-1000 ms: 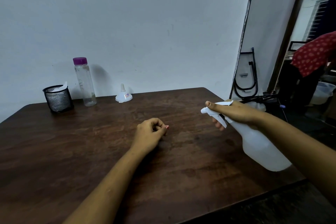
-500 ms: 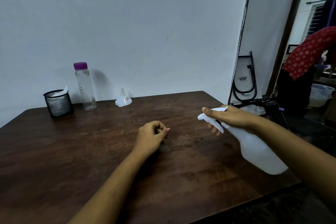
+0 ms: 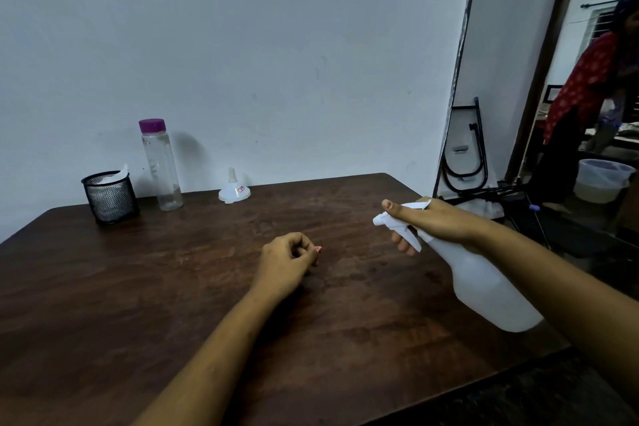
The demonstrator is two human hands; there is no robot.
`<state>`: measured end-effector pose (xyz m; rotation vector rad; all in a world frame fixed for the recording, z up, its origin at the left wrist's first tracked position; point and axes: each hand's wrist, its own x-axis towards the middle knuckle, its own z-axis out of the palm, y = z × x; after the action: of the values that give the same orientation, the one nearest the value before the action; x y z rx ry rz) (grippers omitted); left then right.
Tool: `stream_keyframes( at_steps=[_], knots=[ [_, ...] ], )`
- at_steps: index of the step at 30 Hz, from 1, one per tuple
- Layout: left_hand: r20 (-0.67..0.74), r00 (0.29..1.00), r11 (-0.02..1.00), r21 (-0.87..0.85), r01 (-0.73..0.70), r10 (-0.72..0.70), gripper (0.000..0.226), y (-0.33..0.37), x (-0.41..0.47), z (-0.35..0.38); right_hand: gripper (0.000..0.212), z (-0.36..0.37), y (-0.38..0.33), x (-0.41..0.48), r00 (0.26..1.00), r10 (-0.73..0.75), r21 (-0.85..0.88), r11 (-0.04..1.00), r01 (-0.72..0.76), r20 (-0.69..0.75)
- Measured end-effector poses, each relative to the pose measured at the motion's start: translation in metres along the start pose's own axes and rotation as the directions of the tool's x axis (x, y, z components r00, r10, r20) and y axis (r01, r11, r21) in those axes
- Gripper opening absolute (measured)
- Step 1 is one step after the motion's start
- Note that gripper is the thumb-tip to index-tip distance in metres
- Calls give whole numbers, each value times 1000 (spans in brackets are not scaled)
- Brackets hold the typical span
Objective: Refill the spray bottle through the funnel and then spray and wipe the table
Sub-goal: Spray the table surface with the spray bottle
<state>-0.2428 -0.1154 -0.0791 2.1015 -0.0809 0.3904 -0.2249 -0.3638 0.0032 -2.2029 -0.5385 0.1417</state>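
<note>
Tilted translucent white spray bottle (image 3: pixel 491 290) in grip of right hand (image 3: pixel 436 222); left hand (image 3: pixel 286 261) curled, empty.

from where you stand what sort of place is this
Probably a home: a wooden table against a bare wall, and a doorway at right showing a plastic bucket.

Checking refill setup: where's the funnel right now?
Head view, left of centre: the funnel sits spout-up at the far edge of the table by the wall, just right of the purple-capped bottle.
</note>
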Motion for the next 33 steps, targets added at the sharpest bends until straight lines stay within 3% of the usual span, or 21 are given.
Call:
stream_keyframes(
  at_steps=[8, 13, 16, 19, 23, 26, 30, 33],
  knots=[
    [-1, 1000, 1000, -6, -2, 2, 20, 1, 0, -1, 37, 3, 1, 2, 997, -23, -44, 999, 20, -71],
    [7, 1000, 1000, 5, 0, 0, 18, 0, -1, 0, 59, 5, 1, -1, 999, 25, -69, 997, -24, 26],
    [2, 1000, 1000, -17, 4, -4, 20, -1, 0, 0, 41, 12, 2, 4, 998, 32, -114, 993, -38, -54],
    [0, 1000, 999, -32, 15, -15, 22, -2, 0, 0, 42, 14, 0, 7, 996, 16, -145, 989, -29, -92],
    [1, 1000, 1000, -22, 13, -13, 19, -1, 0, 1, 38, 11, 0, 9, 996, 28, -65, 997, -34, -83],
    [4, 1000, 1000, -17, 11, -11, 20, -1, -1, 1, 56, 11, 3, 11, 999, 46, -60, 997, -47, -9],
    [3, 1000, 1000, -21, 20, -20, 19, -2, -2, 1, 40, 15, 2, 13, 996, 13, -150, 988, -25, -85],
    [0, 1000, 999, -22, 24, -24, 16, 0, -2, 1, 41, 14, 0, 14, 994, 5, -96, 995, -15, -107]
  ],
)
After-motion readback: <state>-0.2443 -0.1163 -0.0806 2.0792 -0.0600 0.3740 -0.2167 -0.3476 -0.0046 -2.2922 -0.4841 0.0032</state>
